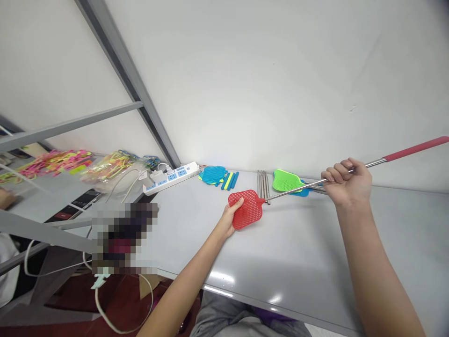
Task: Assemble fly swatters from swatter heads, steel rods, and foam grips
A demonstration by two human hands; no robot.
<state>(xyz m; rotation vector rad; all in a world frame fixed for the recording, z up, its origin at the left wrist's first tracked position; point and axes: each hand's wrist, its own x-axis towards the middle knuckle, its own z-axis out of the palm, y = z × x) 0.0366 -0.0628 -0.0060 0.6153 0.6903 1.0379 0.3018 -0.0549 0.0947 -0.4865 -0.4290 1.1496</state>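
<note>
A red fly swatter with a perforated head, a metal telescopic rod and a red grip stretches slantwise above the table. My left hand pinches its head, thumb on top and the other fingers underneath. Around the extended rod, on the grip side, the fingers of my right hand are closed. Behind the rod lie a green swatter and a blue one partly under it. Several loose metal rods lie side by side just beyond the red head.
Blue swatter heads are piled near the wall beside blue and yellow grips. A white power strip with plugs lies left of them. A grey metal frame separates a second table with colourful strips; another person's hand shows there.
</note>
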